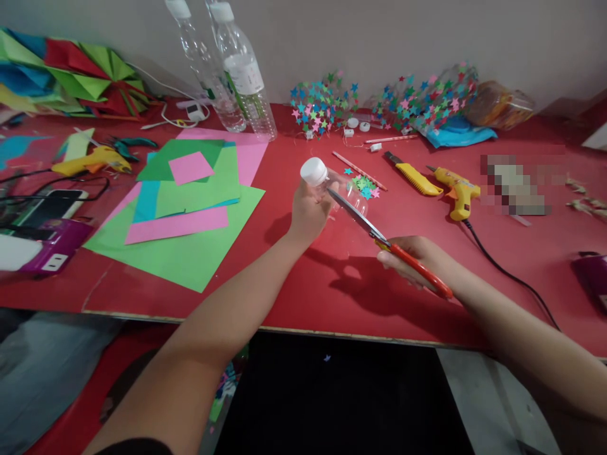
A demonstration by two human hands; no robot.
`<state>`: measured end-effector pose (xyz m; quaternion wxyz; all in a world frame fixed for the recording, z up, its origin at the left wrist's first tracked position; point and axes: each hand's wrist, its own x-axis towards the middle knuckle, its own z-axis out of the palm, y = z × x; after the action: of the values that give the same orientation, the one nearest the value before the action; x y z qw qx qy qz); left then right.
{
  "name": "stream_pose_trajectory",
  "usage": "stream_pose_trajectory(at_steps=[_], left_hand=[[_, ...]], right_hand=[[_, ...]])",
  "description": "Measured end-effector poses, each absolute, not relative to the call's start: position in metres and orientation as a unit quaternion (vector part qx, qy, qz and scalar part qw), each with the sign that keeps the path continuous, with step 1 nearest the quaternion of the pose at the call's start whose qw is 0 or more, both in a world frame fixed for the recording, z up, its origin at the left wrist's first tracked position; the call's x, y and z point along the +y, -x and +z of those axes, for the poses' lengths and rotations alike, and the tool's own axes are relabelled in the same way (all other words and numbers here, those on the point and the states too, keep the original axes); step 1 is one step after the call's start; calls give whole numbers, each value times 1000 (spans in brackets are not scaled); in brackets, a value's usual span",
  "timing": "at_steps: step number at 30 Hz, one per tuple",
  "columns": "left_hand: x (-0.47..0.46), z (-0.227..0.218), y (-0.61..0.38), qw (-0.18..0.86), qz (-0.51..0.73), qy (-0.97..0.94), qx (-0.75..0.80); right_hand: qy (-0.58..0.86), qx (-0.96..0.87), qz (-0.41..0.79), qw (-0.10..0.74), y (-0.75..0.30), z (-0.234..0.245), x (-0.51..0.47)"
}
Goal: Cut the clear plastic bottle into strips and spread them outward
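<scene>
In the middle of the red table, my left hand (309, 212) is closed around a clear plastic bottle (356, 193) near its white cap (313, 170). The bottle leans over, and its lower part is hard to make out against the red. My right hand (413, 258) grips a pair of scissors (420, 270) with red handles. Their blades point up and left and reach the bottle near its neck; whether they cut into the plastic I cannot tell. Small paper stars (365, 187) in green, blue and pink lie just behind the bottle.
Coloured paper sheets (199, 246) lie to the left, with tall bottles (244, 76) behind. Star-covered pieces (322, 104) stand along the wall. A yellow cutter (417, 179) and a corded glue gun (456, 191) rest at right; another glue gun (92, 161) is at left.
</scene>
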<state>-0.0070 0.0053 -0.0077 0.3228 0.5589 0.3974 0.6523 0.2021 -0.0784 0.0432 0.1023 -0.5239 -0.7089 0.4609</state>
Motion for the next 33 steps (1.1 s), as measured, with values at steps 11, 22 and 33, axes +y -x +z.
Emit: stream_pose_trajectory(at_steps=[11, 22, 33], left_hand=[[7, -12, 6, 338, 653, -561, 380], [21, -9, 18, 447, 700, -404, 385], [-18, 1, -12, 706, 481, -376, 358]], right_hand=[[531, -699, 471, 93, -200, 44, -79], [523, -706, 466, 108, -200, 47, -79], [613, -675, 324, 253, -204, 22, -56]])
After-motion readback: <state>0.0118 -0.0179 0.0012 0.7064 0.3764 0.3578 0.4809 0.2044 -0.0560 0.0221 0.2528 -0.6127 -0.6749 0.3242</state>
